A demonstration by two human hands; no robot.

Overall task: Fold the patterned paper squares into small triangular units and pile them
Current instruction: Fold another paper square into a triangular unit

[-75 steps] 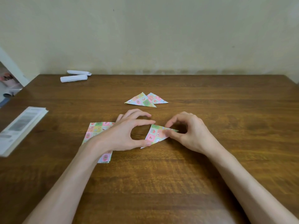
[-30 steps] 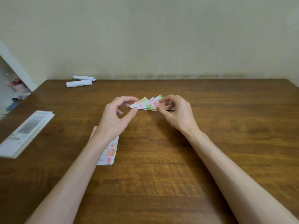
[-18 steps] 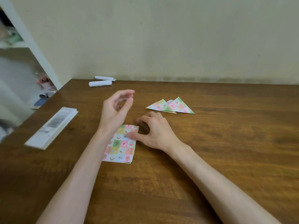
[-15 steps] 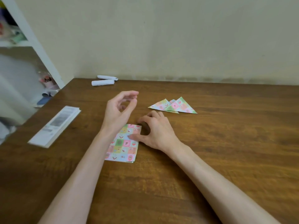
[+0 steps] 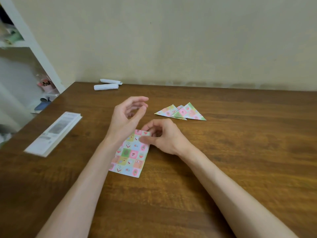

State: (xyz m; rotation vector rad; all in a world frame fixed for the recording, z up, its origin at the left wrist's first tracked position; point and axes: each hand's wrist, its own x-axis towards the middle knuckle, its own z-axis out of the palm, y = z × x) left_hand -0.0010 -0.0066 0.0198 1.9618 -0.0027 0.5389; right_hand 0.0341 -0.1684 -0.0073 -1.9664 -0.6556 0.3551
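While the left hand (image 5: pixel 127 117) hovers loose-fingered and empty, the right hand (image 5: pixel 165 137) pinches the far corner of the pastel-checked paper squares (image 5: pixel 131 156).

Paper squares (image 5: pixel 131 156) pastel checkered; table (image 5: pixel 240 160) brown woodgrain.

— Where do the paper squares (image 5: pixel 130 155) lie?
— Stacked on the table (image 5: pixel 240 152), near its middle. Take them as the clock's centre.
— And the folded triangles (image 5: pixel 181 112)?
— At two o'clock, apart from the stack, overlapping one another.
— The hands?
— The right hand (image 5: pixel 164 136) sits at the stack's one o'clock corner, thumb on top, seemingly pinching a sheet. The left hand (image 5: pixel 125 117) hangs above the far edge, touching nothing.
— Anything else?
— A booklet (image 5: pixel 54 133) toward ten o'clock, near the table's left edge; two paper rolls (image 5: pixel 106 86) at eleven, by the wall (image 5: pixel 188 40); a shelf unit (image 5: pixel 34 45) beyond the left edge.
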